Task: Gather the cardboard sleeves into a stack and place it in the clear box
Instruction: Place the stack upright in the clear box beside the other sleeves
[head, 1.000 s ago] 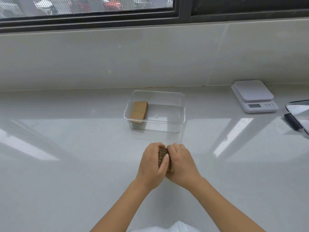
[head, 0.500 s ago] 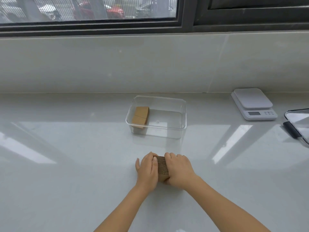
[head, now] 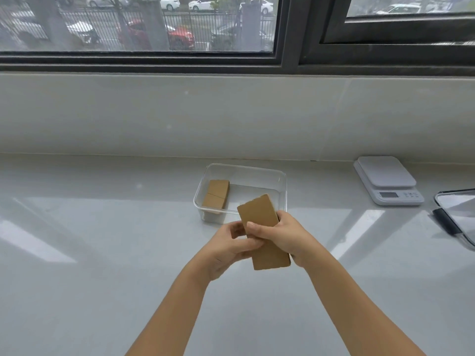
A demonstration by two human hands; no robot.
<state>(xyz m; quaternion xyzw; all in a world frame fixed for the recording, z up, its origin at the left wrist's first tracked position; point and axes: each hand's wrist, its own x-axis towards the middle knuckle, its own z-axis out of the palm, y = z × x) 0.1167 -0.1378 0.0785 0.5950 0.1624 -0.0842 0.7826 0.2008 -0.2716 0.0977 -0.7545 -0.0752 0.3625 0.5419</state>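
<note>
Stack of sleeves lifted off the counter, just short of the box.

At the left, the pale glossy stone counter (head: 90, 253) is bare and mirror-like. The left hand (head: 226, 249) is curled with its fingertips pinched on the near left edge of the flat brown cardboard sleeve stack (head: 264, 232); half a second ago the stack was pressed on edge against the counter, and it is now raised and turned broad face up, so squaring appears finished and placing can be judged next. The right hand (head: 288, 233) is wrapped around the stack's right side, thumb on top. Just beyond, the clear rectangular plastic box (head: 281, 191) already holds matte brown sleeves (head: 216, 196) against its left wall. Farther right a smooth white kitchen scale (head: 388, 179) is seen.
</note>
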